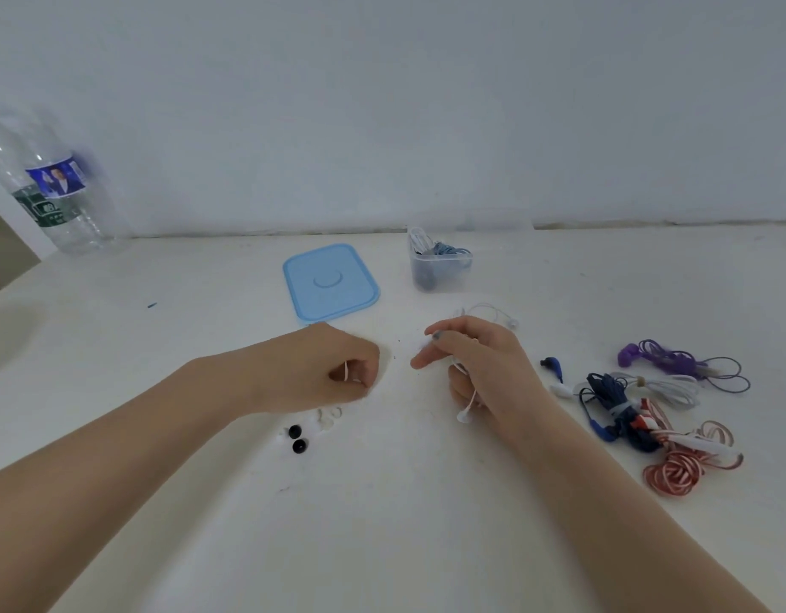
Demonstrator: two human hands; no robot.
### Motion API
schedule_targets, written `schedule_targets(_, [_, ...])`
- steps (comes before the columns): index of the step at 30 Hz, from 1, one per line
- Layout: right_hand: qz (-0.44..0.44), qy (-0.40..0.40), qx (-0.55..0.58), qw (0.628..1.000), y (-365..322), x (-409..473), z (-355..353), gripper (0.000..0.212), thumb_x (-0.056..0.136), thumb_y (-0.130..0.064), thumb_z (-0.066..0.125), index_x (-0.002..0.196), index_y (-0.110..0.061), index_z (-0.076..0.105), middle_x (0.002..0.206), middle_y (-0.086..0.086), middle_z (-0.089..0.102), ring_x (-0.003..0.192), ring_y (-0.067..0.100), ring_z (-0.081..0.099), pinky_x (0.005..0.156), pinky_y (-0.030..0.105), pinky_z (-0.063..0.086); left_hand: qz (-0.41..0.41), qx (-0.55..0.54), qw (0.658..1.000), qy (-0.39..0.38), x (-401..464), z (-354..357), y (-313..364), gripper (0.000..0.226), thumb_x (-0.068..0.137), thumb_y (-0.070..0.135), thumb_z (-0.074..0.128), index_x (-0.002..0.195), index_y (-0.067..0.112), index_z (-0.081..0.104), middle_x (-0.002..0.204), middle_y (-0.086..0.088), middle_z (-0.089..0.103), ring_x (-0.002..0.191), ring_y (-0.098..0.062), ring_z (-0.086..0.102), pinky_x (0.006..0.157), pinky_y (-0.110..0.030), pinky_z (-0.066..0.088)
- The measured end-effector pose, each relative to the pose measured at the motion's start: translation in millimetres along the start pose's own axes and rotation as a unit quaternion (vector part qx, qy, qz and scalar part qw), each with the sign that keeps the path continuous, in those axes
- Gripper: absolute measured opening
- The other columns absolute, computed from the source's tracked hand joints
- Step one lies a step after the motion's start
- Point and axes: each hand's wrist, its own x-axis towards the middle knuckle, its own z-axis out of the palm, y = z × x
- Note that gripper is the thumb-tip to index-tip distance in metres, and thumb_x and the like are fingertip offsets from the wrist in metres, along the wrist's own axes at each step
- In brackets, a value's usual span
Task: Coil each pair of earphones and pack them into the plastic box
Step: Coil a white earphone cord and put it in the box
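A thin white earphone cable (pixel 470 391) runs through the curled fingers of the right hand (pixel 475 369), one smooth earbud dangling below the palm. The left hand (pixel 333 369) is curled near it, seemingly pinching a white loop of cable. Beyond them on the matte white table (pixel 382 524) stands the clear plastic box (pixel 442 269), holding coiled cords, beside its flat blue rounded lid (pixel 330 281); tangled coloured earphones (pixel 647 409) lie right.

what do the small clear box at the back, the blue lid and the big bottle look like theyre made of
Small clear box: translucent, slightly frosted plastic; coiled cords show through its walls.
Flat light-blue lid: opaque matte plastic, probably moulded, given its raised rim and ring.
Large clear bottle: thin, glossy clear plastic with ribbed walls and a printed label.
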Motion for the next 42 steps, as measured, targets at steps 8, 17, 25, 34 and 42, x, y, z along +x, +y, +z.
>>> schedule_targets(8, [-0.058, 0.088, -0.098, 0.990, 1.0, 7.3, -7.2, 0.013, 0.090, -0.010, 0.057, 0.093, -0.016, 0.068, 0.078, 0.000, 0.077, 0.049, 0.015, 0.040, 0.049, 0.033, 0.045, 0.001, -0.154, 0.976, 0.157, 44.6, 29.2, 17.5, 0.009, 0.090, 0.016, 0.070, 0.088, 0.024, 0.067, 0.074, 0.021, 0.065, 0.055, -0.003, 0.047, 0.055, -0.012, 0.039])
schedule_targets(17, [-0.063, 0.097, -0.159, 0.981, 4.3, 7.9, -6.6, 0.008, 0.089, -0.018, 0.063, 0.082, -0.021, 0.065, 0.068, 0.001, 0.072, 0.044, 0.010, 0.045, 0.055, 0.050, 0.056, -0.016, -0.239, 0.948, 0.210, 62.2, 49.8, 12.6, 0.011, 0.086, 0.020, 0.074, 0.085, 0.029, 0.068, 0.083, 0.012, 0.068, 0.057, -0.002, 0.047, 0.059, -0.014, 0.038])
schedule_targets(25, [-0.057, 0.065, -0.134, 0.987, 1.2, 6.8, -6.0, 0.005, 0.091, -0.014, 0.063, 0.089, -0.016, 0.067, 0.076, -0.004, 0.076, 0.044, 0.016, 0.044, 0.045, 0.037, 0.051, -0.019, -0.365, 0.894, 0.259, 57.7, 47.0, 10.4, 0.009, 0.090, 0.015, 0.075, 0.090, 0.019, 0.067, 0.089, 0.006, 0.071, 0.057, -0.007, 0.050, 0.060, -0.017, 0.042])
schedule_targets(34, [-0.059, 0.059, -0.054, 0.995, -0.4, 8.6, -8.1, 0.005, 0.093, -0.011, 0.062, 0.095, -0.014, 0.066, 0.077, 0.002, 0.077, 0.043, 0.011, 0.041, 0.040, 0.019, 0.039, -0.017, -0.413, 0.876, 0.249, 57.5, 40.0, 14.6, 0.011, 0.090, 0.008, 0.074, 0.090, 0.005, 0.064, 0.082, 0.002, 0.072, 0.067, -0.013, 0.061, 0.067, -0.021, 0.053])
schedule_targets(42, [-0.083, 0.051, -0.038, 0.994, 0.3, 6.9, -8.1, 0.005, 0.096, -0.014, 0.063, 0.092, -0.014, 0.065, 0.083, 0.002, 0.077, 0.042, 0.012, 0.040, 0.040, 0.017, 0.036, -0.025, -0.449, 0.854, 0.263, 52.7, 35.5, 26.7, 0.006, 0.092, 0.005, 0.070, 0.092, 0.001, 0.065, 0.082, -0.007, 0.071, 0.071, -0.014, 0.066, 0.075, -0.026, 0.058])
